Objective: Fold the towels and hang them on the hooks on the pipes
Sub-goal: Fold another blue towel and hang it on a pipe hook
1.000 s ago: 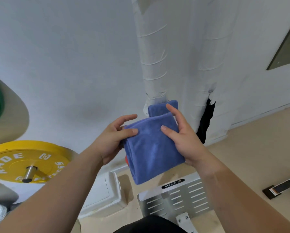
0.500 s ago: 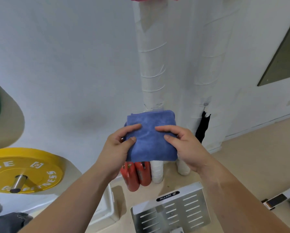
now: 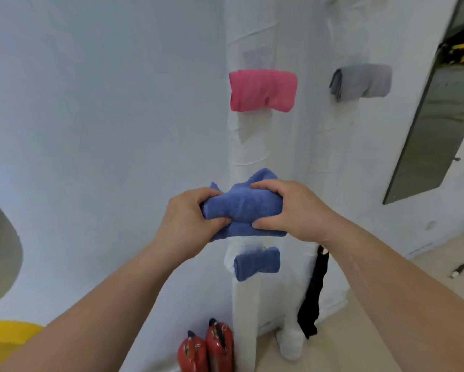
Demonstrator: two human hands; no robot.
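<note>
A folded blue towel [image 3: 245,205] is bunched between both hands, held up against the left white-wrapped pipe [image 3: 248,146]. My left hand [image 3: 187,218] grips its left end, and my right hand [image 3: 292,208] grips its right end, fingers curled over the top. Just below, another folded blue towel [image 3: 257,263] hangs on the same pipe. Higher up that pipe hangs a pink towel [image 3: 263,91]. A grey towel [image 3: 359,81] hangs on the right pipe [image 3: 341,157]. The hooks are hidden by the towels.
Two red fire extinguishers [image 3: 206,347] stand on the floor at the left pipe's foot. A black cloth [image 3: 312,296] hangs between the pipes. A yellow weight plate [image 3: 2,336] sits at lower left. A dark mirror panel [image 3: 435,116] leans at right.
The view tilted upward, revealing the pink and grey towels. Both hands raised the blue towel and squeezed it from a flat fold into a bunched roll against the pipe.
</note>
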